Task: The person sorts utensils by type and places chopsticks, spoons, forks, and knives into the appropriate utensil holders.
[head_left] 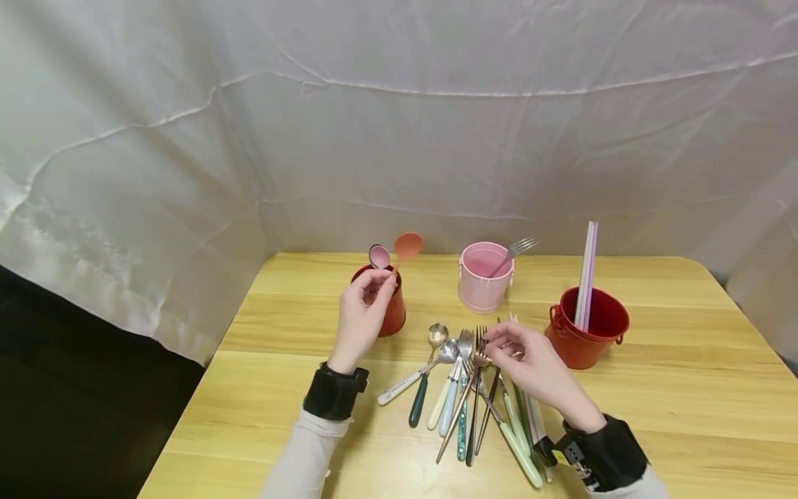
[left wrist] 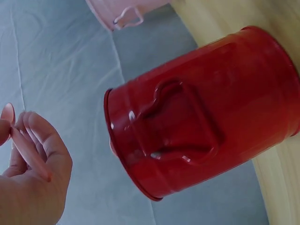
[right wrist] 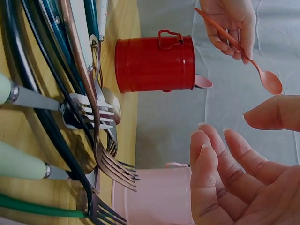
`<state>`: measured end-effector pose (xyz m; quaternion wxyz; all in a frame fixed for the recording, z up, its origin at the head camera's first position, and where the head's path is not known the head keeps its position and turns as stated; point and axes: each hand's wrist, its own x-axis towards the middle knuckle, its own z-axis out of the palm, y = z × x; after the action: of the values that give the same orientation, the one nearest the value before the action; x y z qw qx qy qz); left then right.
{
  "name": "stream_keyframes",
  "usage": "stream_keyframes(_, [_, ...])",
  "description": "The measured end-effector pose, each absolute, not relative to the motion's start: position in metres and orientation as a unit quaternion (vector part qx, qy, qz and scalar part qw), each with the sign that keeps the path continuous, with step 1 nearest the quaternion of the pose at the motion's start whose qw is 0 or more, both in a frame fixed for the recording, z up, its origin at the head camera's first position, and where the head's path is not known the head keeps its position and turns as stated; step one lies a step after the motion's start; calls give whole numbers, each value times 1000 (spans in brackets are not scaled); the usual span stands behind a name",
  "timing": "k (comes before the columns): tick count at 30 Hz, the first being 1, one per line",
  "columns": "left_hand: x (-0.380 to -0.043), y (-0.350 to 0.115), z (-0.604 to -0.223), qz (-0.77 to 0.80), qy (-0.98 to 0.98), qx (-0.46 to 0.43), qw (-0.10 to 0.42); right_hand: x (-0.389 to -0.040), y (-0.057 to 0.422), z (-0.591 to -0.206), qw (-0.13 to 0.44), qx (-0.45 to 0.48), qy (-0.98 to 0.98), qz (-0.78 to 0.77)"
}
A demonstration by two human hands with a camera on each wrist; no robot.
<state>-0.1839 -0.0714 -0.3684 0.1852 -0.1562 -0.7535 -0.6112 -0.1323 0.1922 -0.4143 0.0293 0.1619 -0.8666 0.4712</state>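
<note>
Orange spoon (head_left: 408, 245) in left hand (head_left: 360, 315), apparently above left red bucket (head_left: 393, 315)

Pale, creased cloth (head_left: 399, 152) hangs at 12 o'clock and runs round to 9 and 3. The light wooden tabletop (head_left: 698, 374) shows grain running from 9 to 3 o'clock. At 8 o'clock, a black area (head_left: 75, 388) lies below the cloth.

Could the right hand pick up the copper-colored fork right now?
Probably yes: the right hand is empty and close by, and the copper-colored fork seems to lie on top of the other cutlery.
</note>
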Motion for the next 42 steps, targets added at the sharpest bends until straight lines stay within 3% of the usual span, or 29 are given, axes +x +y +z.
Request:
stream_keyframes(24, [-225, -96, -358, -674, -706, -80, 203, -134, 181, -418, 21, 190, -857, 479])
stream_keyframes(33, [-247, -104, -393, -673, -701, -81, 220, -134, 180, -418, 11, 189, -855, 484])
stream_keyframes(42, [-252, -108, -418, -547, -792, -100, 252, -134, 180, -418, 10, 188, -858, 479])
